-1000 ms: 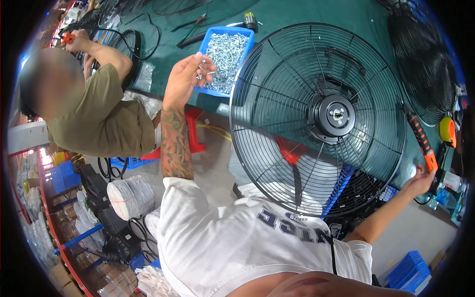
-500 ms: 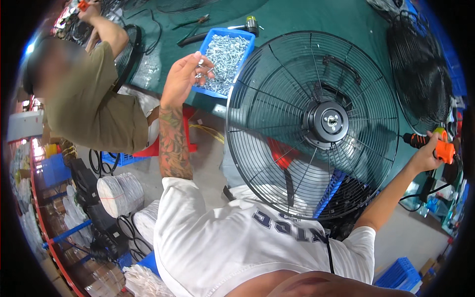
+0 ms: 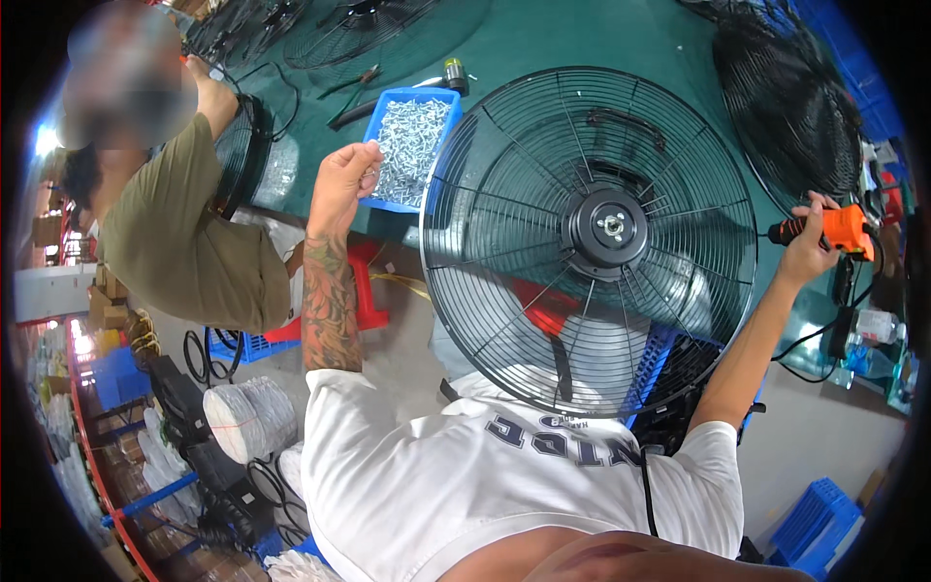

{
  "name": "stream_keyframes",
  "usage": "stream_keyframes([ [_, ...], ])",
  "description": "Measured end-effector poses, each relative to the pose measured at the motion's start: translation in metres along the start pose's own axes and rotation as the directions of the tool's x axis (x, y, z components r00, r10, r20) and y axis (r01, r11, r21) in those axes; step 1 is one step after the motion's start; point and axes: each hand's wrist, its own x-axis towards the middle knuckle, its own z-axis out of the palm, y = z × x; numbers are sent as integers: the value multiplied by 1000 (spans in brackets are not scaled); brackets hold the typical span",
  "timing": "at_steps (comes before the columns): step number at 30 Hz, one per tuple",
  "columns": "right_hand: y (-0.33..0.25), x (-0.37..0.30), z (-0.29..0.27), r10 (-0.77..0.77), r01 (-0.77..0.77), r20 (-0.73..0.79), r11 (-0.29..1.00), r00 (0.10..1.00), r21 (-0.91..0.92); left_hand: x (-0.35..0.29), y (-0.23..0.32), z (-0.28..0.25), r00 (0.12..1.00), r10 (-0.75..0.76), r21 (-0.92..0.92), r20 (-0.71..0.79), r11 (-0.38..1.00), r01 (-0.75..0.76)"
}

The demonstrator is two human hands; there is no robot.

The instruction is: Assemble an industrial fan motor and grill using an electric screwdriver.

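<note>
My left hand (image 3: pixel 344 186) is closed beside the near-left edge of a blue tray (image 3: pixel 367 202) heaped with silver screws (image 3: pixel 409 145). Screws showed in its fingers a moment ago; now the curled fingers mostly hide them. My right hand (image 3: pixel 807 250) grips an orange and black power screwdriver (image 3: pixel 846 231), its tip pointing left toward the rim of a round black fan guard (image 3: pixel 504 335). Between my arms, the guard lies partly over the green table and reaches over my lap. At its middle sits a black motor hub (image 3: pixel 606 233) with a silver centre.
Pliers (image 3: pixel 361 82) and a yellow-green-ended tool (image 3: pixel 455 73) lie behind the tray. More black fan guards (image 3: pixel 790 107) stand at the far right. To my left another person (image 3: pixel 194 233) works at the table. A red stool (image 3: pixel 364 291) stands below the table edge.
My left hand has turned and its fingers have closed in, hiding the screws. The screwdriver is held at a new angle. The whole view has shifted, and the other person has leaned.
</note>
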Motion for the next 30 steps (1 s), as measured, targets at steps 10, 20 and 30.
stream_keyframes([
  [10,6,-5,-14,98,-96,-11,990,995,107,8,16,23,991,57,420,-118,908,-2],
  [20,-28,-3,-31,83,-41,-154,966,985,256,17,29,44,998,19,323,62,946,-38],
  [30,-194,-4,-44,-115,-218,314,503,942,837,-87,68,188,709,369,480,601,543,-689],
])
